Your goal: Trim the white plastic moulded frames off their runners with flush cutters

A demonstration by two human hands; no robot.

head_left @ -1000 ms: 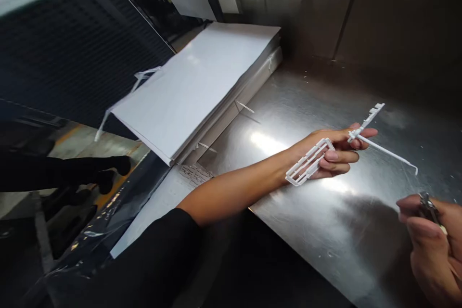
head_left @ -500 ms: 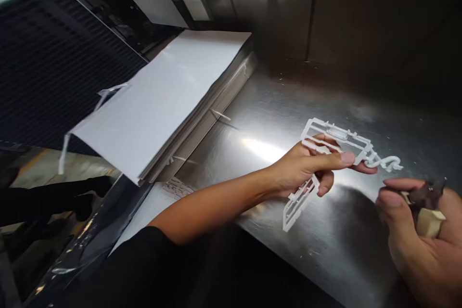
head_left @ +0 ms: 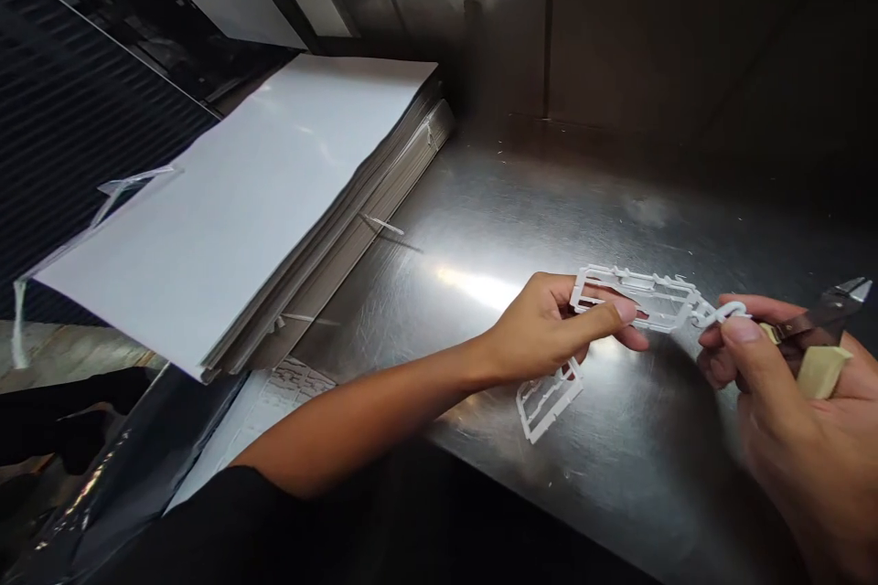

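Observation:
My left hand [head_left: 566, 324] is closed, thumb on top, around a white molded plastic frame [head_left: 621, 277] with thin bars and small tabs. Below that hand hangs a second white frame piece [head_left: 557, 414]; whether the two are joined is hidden behind my fingers. A curled white plastic runner [head_left: 728, 311] extends from the right end of the upper frame. Thumb and fingers of my right hand [head_left: 782, 411] pinch this curl. The same hand also keeps a pair of cutting nippers [head_left: 823, 372] in its palm, pale yellow handles showing, jaws pointing up and right.
A thick stack of large white sheets [head_left: 240, 174] lies on the left, with ties sticking out of its side. Under my hands is a scratched metal tabletop [head_left: 425, 311] with small white scraps. A dark metal wall [head_left: 617, 27] rises behind it.
My right hand has come up to the curled runner and now pinches it; before, it was apart from it. The nippers' jaws now show clearly. The whole view has shifted slightly.

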